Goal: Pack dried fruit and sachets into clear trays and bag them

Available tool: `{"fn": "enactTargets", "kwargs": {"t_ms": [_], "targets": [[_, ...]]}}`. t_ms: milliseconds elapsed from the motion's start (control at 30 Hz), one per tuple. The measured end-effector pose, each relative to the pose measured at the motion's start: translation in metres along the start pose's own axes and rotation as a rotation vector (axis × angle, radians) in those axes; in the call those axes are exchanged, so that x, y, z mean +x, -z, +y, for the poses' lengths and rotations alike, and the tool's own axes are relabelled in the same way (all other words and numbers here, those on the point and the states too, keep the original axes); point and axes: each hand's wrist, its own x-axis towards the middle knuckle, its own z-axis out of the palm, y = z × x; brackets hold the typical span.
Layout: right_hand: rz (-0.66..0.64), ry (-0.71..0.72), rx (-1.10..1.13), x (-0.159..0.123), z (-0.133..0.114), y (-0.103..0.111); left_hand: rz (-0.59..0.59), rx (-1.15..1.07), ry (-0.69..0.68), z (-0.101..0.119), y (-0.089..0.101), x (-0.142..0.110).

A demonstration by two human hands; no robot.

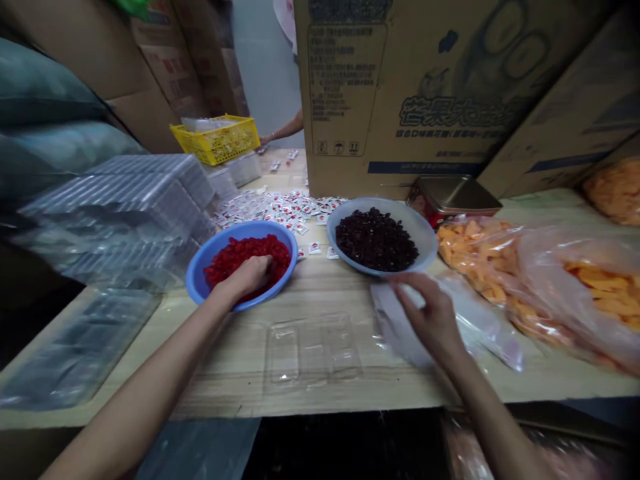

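My left hand (pixel 256 272) reaches into a blue bowl (pixel 196 283) of small, glossy red dried fruit pieces (pixel 227 259). Its fingers are curled down among the pieces, their tips partly hidden. My right hand (pixel 430 310) hovers, slightly blurred, by the near rim of a pale bowl (pixel 423 240) heaped with dark dried fruit (pixel 376 237). Thumb and fingers are apart there, and I see nothing between them. On the table between my arms lies a clear plastic tray (pixel 313 350) with several compartments. Under the right hand are clear plastic bags (pixel 395 320).
Stacked clear trays (pixel 135 207) stand left, by a yellow basket (pixel 220 140). Small printed sachets (pixel 280 208) are scattered behind the bowls. Bags of orange pieces (pixel 540 280), a metal tin (pixel 455 195) and cardboard boxes (pixel 400 93) line the right and back. Another person's arm (pixel 285 130) shows behind.
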Motion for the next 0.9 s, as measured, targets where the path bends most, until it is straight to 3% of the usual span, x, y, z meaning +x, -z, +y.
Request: {"fn": "enactTargets", "kwargs": {"t_ms": [33,100,133,200,267,333,400,433,467,567,633,767,900], "targets": [[-0.005,-0.049,-0.074,0.025,0.016,0.003,-0.004,0.012,0.011,0.000,-0.001,-0.003],[-0.226,-0.168,-0.309,0.072,0.045,-0.003,-0.017,0.030,0.034,-0.001,-0.002,-0.008],[-0.374,-0.231,-0.416,0.092,0.057,-0.012,-0.024,0.028,0.042,-0.002,-0.003,-0.010],[-0.488,-0.267,-0.473,0.121,0.073,-0.033,0.017,-0.013,0.057,-0.006,-0.003,-0.013],[-0.540,-0.264,-0.474,0.135,0.080,-0.052,0.191,-0.100,0.099,-0.005,-0.001,-0.021],[-0.578,-0.245,-0.462,0.138,0.084,-0.063,0.454,-0.229,0.145,0.005,0.002,-0.036],[-0.596,-0.216,-0.432,0.137,0.086,-0.066,0.635,-0.407,0.122,0.030,0.002,-0.057],[-0.595,-0.202,-0.415,0.136,0.088,-0.065,0.654,-0.504,0.068,0.046,0.000,-0.068],[-0.584,-0.191,-0.399,0.135,0.088,-0.062,0.624,-0.595,-0.011,0.065,-0.005,-0.079],[-0.501,-0.185,-0.376,0.131,0.084,-0.050,0.369,-0.709,-0.272,0.115,-0.033,-0.098],[-0.401,-0.187,-0.319,0.120,0.071,-0.041,0.246,-0.685,-0.336,0.134,-0.057,-0.097],[-0.171,-0.127,0.123,0.067,0.025,-0.030,0.173,-0.611,-0.300,0.141,-0.091,-0.084],[-0.306,-0.107,0.314,0.005,-0.018,-0.043,0.232,-0.660,-0.348,0.137,-0.086,-0.090]]}}
